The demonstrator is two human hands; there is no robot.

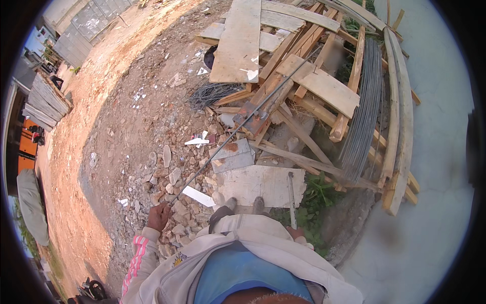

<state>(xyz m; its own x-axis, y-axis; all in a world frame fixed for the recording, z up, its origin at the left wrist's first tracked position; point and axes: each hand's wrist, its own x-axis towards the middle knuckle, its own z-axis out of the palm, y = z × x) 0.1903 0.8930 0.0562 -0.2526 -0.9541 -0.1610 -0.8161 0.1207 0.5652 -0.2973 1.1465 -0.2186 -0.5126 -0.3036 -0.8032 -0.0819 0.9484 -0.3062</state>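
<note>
My left hand (160,216) is closed round the near end of a long, thin steel rod (202,167). That rod slants away to the upper right, crossing a wooden block with a rusty metal plate (253,117), and its far end lies among the planks. At my right side, my right hand (296,233) shows only in part by my jacket, closed at the lower end of a grey metal bar (292,200). A short crosspiece tops this bar. Under my feet lies a pale, worn board (238,183).
Timber planks (235,45) and beams are piled ahead. A bundle of straight steel rods (365,109) runs beside the pale wall (435,126) on the right. Coiled wire (212,95) lies left of the block. Rubble (174,176) covers the ground at left; green plants (319,202) grow at right.
</note>
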